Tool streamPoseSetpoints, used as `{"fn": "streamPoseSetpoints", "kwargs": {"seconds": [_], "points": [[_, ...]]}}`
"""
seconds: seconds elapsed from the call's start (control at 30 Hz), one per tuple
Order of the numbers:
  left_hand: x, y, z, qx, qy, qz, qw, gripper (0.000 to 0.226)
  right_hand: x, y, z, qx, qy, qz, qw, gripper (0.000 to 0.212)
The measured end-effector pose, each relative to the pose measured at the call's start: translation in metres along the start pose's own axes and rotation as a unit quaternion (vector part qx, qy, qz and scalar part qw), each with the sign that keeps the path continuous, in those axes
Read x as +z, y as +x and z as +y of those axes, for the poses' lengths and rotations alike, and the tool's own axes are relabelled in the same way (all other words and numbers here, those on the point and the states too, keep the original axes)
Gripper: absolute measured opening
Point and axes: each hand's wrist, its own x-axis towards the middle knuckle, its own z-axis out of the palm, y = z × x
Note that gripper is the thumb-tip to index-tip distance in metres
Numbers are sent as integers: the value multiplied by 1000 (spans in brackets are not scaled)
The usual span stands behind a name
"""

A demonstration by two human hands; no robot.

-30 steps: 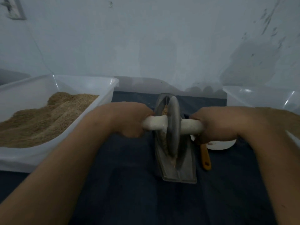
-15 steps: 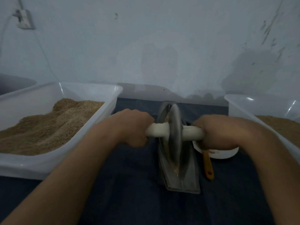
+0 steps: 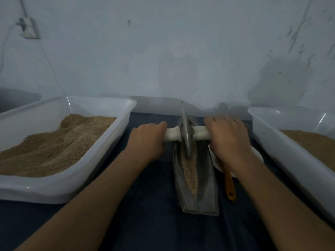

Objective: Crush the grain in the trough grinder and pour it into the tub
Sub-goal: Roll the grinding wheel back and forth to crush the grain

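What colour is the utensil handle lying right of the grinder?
Orange-yellow handle, seen in the head view.

We see the trough grinder (image 3: 196, 180) on the bench (image 3: 145, 223) between two tubs, one tub (image 3: 101, 160) at left, the other tub (image 3: 282, 153) at right, a spoon (image 3: 229, 185) just right of the trough.

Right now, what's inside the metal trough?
A strip of tan grain lies along the trough floor, with the wheel standing in it. The wheel and handle hide the far end.
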Motion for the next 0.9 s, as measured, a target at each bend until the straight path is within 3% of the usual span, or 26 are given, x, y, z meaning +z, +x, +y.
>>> {"fn": "streamPoseSetpoints", "kwargs": {"seconds": [0.1, 0.17, 0.23, 0.3, 0.37, 0.47, 0.57, 0.63, 0.8, 0.9], "points": [[-35, -7, -5, 40, -22, -181, 982, 25, -33, -6, 13, -28, 71, -219, 973, 17], [-53, -14, -4, 75, -34, -241, 967, 22, -53, -14, 20, -39, 135, -351, 926, 15], [-62, -19, -4, 95, -57, -263, 958, 21, -61, -19, 23, -49, 170, -401, 899, 15], [-58, -17, -2, 89, -43, -233, 967, 23, -56, -16, 22, -49, 162, -401, 900, 15], [-41, -8, 5, 55, 20, -118, 991, 25, -41, -7, 18, -18, 136, -346, 928, 15], [-7, 2, 17, -7, 116, 63, 991, 29, -13, -1, 8, 43, 62, -130, 989, 18], [10, 3, 15, -19, 92, 109, 990, 31, 6, -2, 0, 35, 9, 11, 999, 20], [5, 0, 8, 4, 47, 67, 997, 27, 2, -1, 3, 10, 16, -11, 1000, 21], [-39, -17, -6, 75, -27, -178, 981, 22, -43, -16, 16, -33, 96, -280, 955, 21], [-49, -23, -7, 93, -51, -223, 969, 20, -51, -24, 18, -42, 128, -329, 935, 21]]}}
